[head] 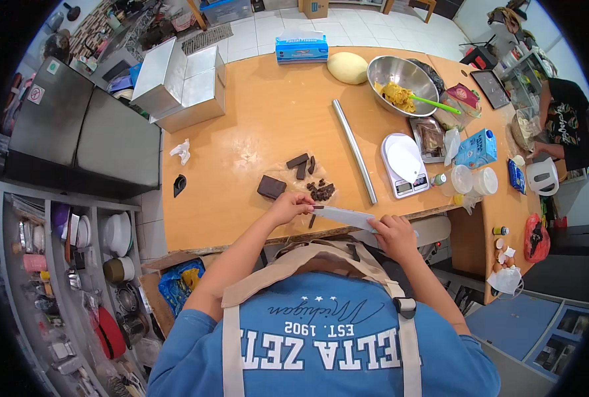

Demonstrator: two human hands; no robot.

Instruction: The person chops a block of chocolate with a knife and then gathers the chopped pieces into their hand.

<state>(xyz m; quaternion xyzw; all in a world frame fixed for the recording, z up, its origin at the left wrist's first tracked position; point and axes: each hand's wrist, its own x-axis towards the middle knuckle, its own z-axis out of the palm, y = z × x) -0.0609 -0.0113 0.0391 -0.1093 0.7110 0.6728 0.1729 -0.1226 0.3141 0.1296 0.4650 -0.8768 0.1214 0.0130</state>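
Near the table's front edge, my right hand (396, 235) grips the handle end of a knife with a wide pale blade (341, 217). The fingers of my left hand (292, 206) pinch a small dark piece, apparently chocolate, at the blade's other end. Just beyond my left hand lies a dark chocolate block (271, 187). Several chocolate sticks (298, 161) and a small heap of chopped chocolate (321, 191) rest on a thin brownish sheet (287, 172). A thin dark stick (312, 221) lies below the blade, close to the edge.
Right of the chocolate are a metal tube (354, 151), a digital kitchen scale (404, 166) and a steel bowl (398, 74) with yellow mixture and a green spatula. Metal boxes (190, 84) stand back left, a tissue box (302, 49) at the back. A person (567, 124) works far right.
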